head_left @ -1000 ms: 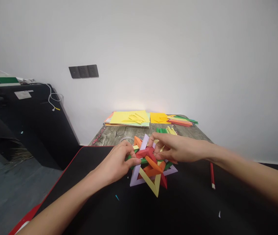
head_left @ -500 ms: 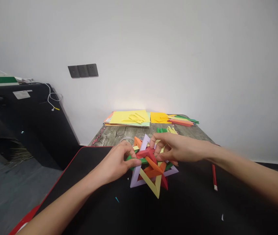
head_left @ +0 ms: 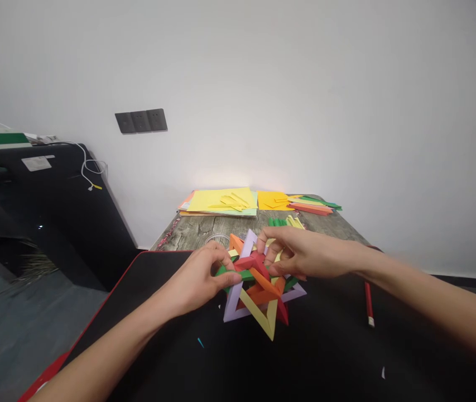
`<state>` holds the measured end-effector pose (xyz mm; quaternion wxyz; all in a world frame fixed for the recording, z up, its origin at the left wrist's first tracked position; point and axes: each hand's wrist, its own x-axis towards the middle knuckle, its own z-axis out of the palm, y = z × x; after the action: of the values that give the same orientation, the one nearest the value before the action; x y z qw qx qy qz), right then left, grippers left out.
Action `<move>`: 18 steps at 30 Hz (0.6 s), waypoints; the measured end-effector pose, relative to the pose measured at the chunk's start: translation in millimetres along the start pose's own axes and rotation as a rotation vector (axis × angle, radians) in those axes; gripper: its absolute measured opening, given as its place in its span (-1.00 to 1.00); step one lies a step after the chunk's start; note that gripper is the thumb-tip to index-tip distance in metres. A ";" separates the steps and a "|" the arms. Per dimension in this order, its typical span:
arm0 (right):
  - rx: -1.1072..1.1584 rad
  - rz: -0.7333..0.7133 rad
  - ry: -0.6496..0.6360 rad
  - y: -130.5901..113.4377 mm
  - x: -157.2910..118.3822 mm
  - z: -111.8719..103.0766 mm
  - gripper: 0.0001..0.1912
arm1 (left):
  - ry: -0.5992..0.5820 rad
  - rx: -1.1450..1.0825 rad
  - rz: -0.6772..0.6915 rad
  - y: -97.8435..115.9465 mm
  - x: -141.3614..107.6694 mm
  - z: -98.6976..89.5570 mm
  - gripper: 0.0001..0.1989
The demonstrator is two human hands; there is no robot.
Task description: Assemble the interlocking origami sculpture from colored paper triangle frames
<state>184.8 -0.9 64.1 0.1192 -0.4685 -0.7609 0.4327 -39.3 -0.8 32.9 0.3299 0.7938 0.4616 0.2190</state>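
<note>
A star-shaped model of folded paper (head_left: pixel 268 314) is held above the black mat, made of interlocked purple, yellow, orange, red and green strips. My left hand (head_left: pixel 204 273) pinches a green strip (head_left: pixel 246 275) on its left side between thumb and fingers. On the upper right, my right hand (head_left: pixel 294 254) has its thumb and fingers closed around the model beside the red strips (head_left: pixel 258 262). What exactly the right fingertips grip is partly hidden by the paper.
Under the model lies a black mat (head_left: pixel 313 357) with red edging. A red pencil (head_left: pixel 369 304) rests on it at right, with small paper scraps near. Behind are a yellow paper stack (head_left: pixel 204 200), orange sheets (head_left: pixel 269 201) and folded strips (head_left: pixel 311 208). A black cabinet (head_left: pixel 74 212) stands left.
Almost nothing differs. Both hands keep their grip on the paper model, and the view has shifted very slightly.
</note>
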 end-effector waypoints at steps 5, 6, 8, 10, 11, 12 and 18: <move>-0.011 -0.010 -0.006 -0.9 -0.4 0.2 -0.78 | -0.004 -0.018 -0.024 1.3 0.6 -0.3 -0.78; -0.015 -0.015 -0.005 -0.7 -0.5 0.2 -0.78 | -0.010 -0.034 -0.038 1.3 0.8 -0.3 -0.78; -0.025 -0.022 0.001 -0.6 -0.7 0.3 -0.79 | -0.027 -0.080 -0.061 0.7 1.1 -0.1 -0.77; -0.024 -0.017 0.015 -0.5 -0.7 0.5 -0.80 | -0.040 -0.128 -0.071 -0.6 1.2 0.4 -0.76; -0.022 -0.010 0.026 -0.5 -0.6 0.8 -0.80 | -0.040 -0.144 -0.072 -1.3 1.2 0.6 -0.76; -0.017 -0.002 0.039 -0.4 -0.4 1.2 -0.80 | -0.036 -0.148 -0.071 -1.9 1.2 0.9 -0.75; 0.024 0.019 0.103 3.0 2.4 4.2 -0.80 | 0.027 -0.016 -0.040 -3.5 1.2 2.1 -0.77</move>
<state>182.9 -0.7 58.8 0.1597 -0.4961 -0.7439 0.4182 -39.4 0.8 28.9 0.3344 0.7787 0.4800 0.2267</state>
